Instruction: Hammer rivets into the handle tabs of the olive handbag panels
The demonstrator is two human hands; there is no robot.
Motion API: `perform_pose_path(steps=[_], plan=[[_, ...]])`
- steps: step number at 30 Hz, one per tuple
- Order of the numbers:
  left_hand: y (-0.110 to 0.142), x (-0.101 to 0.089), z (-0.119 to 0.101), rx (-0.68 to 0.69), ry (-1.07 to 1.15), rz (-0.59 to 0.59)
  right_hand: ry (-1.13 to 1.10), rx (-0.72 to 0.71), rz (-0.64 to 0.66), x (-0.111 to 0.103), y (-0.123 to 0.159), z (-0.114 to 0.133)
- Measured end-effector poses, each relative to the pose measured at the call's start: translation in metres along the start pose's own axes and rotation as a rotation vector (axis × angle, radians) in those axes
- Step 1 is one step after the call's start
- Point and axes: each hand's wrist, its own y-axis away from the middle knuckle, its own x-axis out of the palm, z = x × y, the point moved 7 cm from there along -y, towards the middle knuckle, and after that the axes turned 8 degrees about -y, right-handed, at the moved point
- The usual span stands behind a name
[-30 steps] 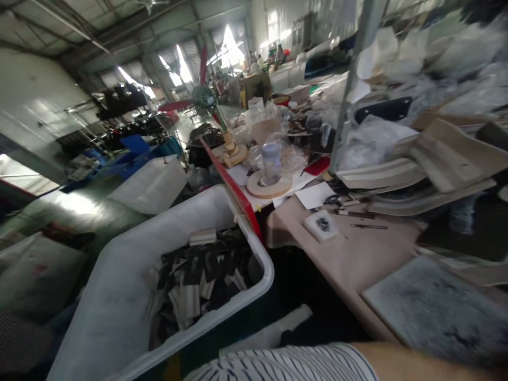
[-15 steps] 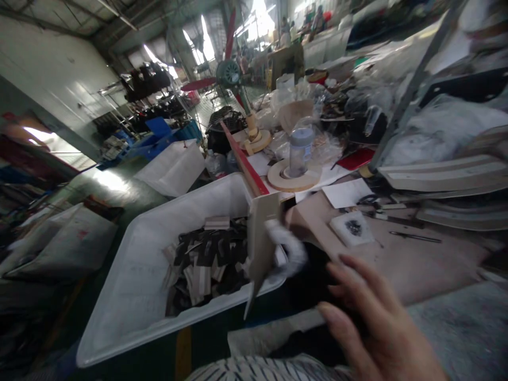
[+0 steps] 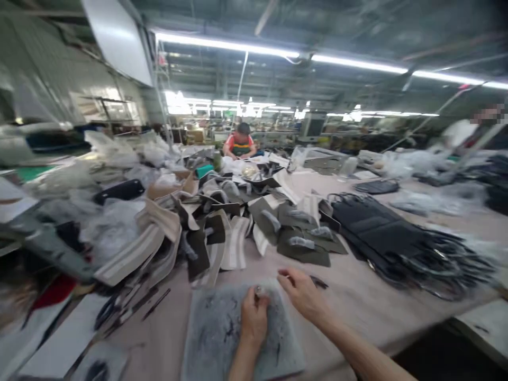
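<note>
Left hand (image 3: 254,320): pinched closed on small, shiny, round-looking object (image 3: 257,290). Right hand (image 3: 304,292): half open, no held item visible; nearer flat, dark olive-grey panel (image 3: 307,256), which lies beyond, long axis left-right.

The person's left hand (image 3: 254,320) is showing bare over the grey board (image 3: 206,333), its rounded back narrowing into a slim wrist and a bare left forearm (image 3: 243,361). By the board's far right corner, the right hand (image 3: 305,293) is also showing bare, its fingers (image 3: 286,274) looking slender. The right forearm (image 3: 353,344), bare too, is gradually widening away from the wrist. Blur is hiding the finer details of both hands.
</note>
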Motion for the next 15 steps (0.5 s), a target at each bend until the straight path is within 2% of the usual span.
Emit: perform_pose_path(steps=[2,4,9,12,15], plan=[[-0.005,-0.002,0.008,0.017,-0.089,-0.014,0.025,0.100,-0.100,-0.028,-0.020,-0.040],[-0.006,-0.005,0.014,0.011,-0.127,-0.019,0.034,0.161,-0.170,-0.045,-0.036,-0.071],[-0.005,-0.003,0.023,-0.037,-0.109,-0.017,0.058,0.260,-0.354,-0.071,-0.074,-0.124],[-0.005,0.000,0.027,-0.090,-0.080,-0.095,0.050,0.347,-0.487,-0.095,-0.098,-0.156],[-0.002,0.002,0.024,-0.123,-0.040,-0.211,0.026,0.467,-0.613,-0.129,-0.118,-0.193]])
